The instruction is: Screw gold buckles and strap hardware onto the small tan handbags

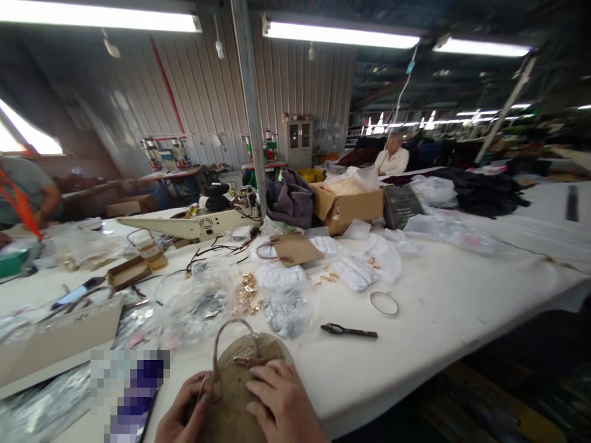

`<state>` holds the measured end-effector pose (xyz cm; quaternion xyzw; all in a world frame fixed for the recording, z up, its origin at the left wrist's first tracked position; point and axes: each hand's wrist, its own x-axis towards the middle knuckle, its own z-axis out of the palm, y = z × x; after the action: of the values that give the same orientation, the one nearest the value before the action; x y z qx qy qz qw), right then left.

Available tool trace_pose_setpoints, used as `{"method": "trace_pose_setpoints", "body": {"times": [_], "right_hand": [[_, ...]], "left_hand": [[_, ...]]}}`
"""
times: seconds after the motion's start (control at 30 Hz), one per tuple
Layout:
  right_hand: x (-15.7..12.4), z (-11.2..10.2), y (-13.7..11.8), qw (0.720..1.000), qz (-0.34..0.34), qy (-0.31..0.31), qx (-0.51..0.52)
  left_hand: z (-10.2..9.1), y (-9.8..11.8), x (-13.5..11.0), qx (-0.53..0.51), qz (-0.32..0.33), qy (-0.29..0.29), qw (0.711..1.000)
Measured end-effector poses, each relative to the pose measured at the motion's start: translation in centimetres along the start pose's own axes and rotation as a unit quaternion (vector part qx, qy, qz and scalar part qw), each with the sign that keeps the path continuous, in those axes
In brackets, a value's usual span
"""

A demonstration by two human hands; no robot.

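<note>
In front of me lies a brown, round-edged flat piece [235, 415]; whether it is a board or a bag panel I cannot tell. A thin brown strap [216, 344] arches over it in a loop. My left hand [187, 409] pinches the strap's left end between thumb and fingers at the piece's left edge. My right hand [281, 400] rests on the piece, its fingers slightly apart, just below a small metal fitting [241, 362] at the strap's other end. A dark pointed hand tool [348, 331] and a pale ring [383, 303] lie on the white table [443, 332] to the right.
Gold metal fittings [247, 292] and plastic bags of grey parts [287, 311] lie beyond my hands. Farther back are a brown cardboard sheet [295, 248], an open carton [348, 206] and a metal post [253, 111]. A person [25, 191] works at the left; another person [394, 160] sits behind.
</note>
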<state>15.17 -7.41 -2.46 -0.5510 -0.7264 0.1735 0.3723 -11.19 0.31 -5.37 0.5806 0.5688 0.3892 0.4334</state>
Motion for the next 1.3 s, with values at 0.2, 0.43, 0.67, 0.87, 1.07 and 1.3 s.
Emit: {"method": "trace_pose_setpoints", "body": {"times": [0.2,0.43,0.67,0.87,1.07,1.3], "right_hand": [[0.1,-0.7,-0.5,1.0,0.007,-0.003,0.019],[-0.3,-0.2,-0.5,0.999,0.0,0.043,0.014],[-1.0,0.6,-0.4,0.995,-0.046,0.059,-0.065],[-1.6,-0.4,-0.7,0.983,-0.062,0.055,-0.162],[-1.0,-1.0,0.4,0.985,-0.022,0.116,-0.129],[2.5,-1.8,1.0,0.998,0.037,0.048,-0.035]], "left_hand": [[0.5,1.3,-0.6,0.011,-0.025,0.032,0.999],[0.3,1.7,-1.1,-0.007,-0.03,0.032,0.999],[0.6,1.3,-1.7,-0.031,0.0,0.044,0.999],[0.9,1.7,-2.1,-0.051,0.003,0.056,0.997],[0.8,2.1,-2.4,-0.077,0.004,0.044,0.996],[0.4,2.6,-2.3,-0.093,0.02,0.015,0.995]]}}
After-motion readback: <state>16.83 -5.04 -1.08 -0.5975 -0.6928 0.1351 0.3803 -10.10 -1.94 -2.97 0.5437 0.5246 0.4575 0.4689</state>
